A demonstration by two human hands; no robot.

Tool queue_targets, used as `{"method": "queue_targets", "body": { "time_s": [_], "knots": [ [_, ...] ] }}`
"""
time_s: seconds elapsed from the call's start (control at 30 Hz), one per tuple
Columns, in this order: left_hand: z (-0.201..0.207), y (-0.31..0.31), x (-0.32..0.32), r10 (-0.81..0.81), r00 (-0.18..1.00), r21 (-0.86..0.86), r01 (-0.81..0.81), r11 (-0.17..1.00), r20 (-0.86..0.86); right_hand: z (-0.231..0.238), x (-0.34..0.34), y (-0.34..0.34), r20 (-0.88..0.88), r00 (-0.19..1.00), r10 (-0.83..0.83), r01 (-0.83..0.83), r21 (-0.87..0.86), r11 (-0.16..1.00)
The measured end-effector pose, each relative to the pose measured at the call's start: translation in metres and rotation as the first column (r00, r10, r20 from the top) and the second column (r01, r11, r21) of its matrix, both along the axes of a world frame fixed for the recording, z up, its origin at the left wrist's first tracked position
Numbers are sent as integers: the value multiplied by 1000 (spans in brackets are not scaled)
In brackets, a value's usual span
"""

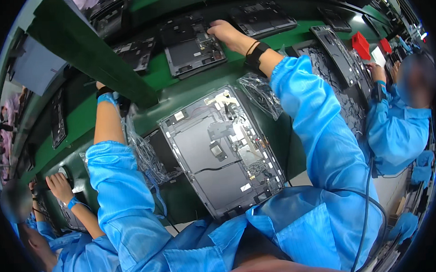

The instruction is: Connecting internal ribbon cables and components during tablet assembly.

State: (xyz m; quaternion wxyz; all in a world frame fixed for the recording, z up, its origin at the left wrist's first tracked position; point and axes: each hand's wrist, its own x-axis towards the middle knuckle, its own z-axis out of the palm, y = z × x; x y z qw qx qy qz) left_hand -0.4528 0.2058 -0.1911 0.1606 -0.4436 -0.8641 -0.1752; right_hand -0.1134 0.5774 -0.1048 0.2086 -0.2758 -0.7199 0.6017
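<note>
An open grey laptop base point(219, 155) with its boards and cables showing lies tilted on the bench right in front of me. My right hand point(225, 32) reaches far forward, fingers curled over the far right corner of a second, darker laptop base point(190, 49) on the green conveyor point(166, 75); a black wrist strap wraps that wrist. My left arm stretches up to the left. Only the heel of my left hand point(100, 87) shows, because the fingers are hidden behind a slanted green rail point(87, 49).
More dark laptop bases point(261, 17) lie along the conveyor. Clear plastic bags point(262, 92) and a coiled blue cord point(154, 182) sit beside the near base. One co-worker's hands point(59, 184) work at lower left, another person in blue point(397, 123) at right near red bins point(361, 44).
</note>
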Motion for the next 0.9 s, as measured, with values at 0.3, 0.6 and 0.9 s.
{"method": "queue_targets", "body": {
  "time_s": [0.3, 0.6, 0.9],
  "knots": [
    [98, -334, -99, 110, 894, -158, -195, 968, -434, 44, 129, 21, 115, 923, 368, -384, 350, 854],
    [186, -230, 276, 91, 522, 429, -778, 460, 848, 14, 215, -42, 312, 929, 200, -364, 869, 335],
    [170, -79, 460, -251, 149, 290, -563, 774, 957, -2, 212, -60, 314, 945, 88, -302, 945, -126]
  ]
}}
